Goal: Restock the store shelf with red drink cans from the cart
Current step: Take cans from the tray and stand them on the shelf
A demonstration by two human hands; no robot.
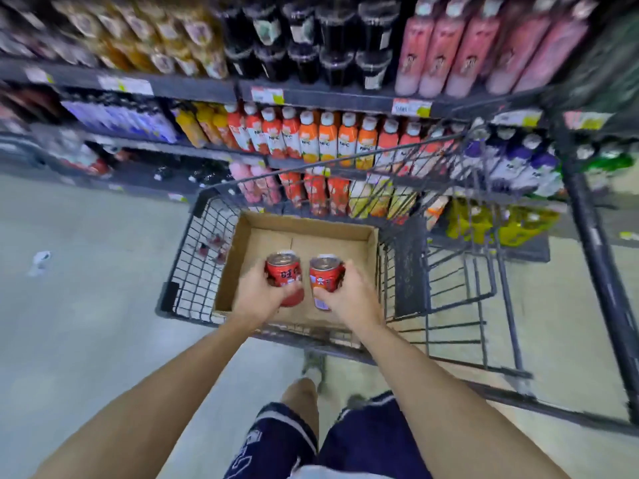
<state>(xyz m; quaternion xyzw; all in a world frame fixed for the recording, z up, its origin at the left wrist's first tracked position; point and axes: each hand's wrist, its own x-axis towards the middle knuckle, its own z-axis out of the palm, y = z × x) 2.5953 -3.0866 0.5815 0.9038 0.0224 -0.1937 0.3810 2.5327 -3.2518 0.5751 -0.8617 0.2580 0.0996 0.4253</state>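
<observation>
Rows of orange juice bottles (328, 140), pink bottles (484, 46) and dark bottles (311, 39) stand above a pale floor (86, 288) where a scrap of litter (39, 261) lies, near navy shorts (345, 444).

Both forearms are bare, with no sleeves, watch or rings showing on the left hand (257, 294) or the right hand (349, 295). The person wears dark navy shorts (366, 440) with a white stripe trim along the leg hems and a pale printed marking, too blurred to read, on one leg.
</observation>
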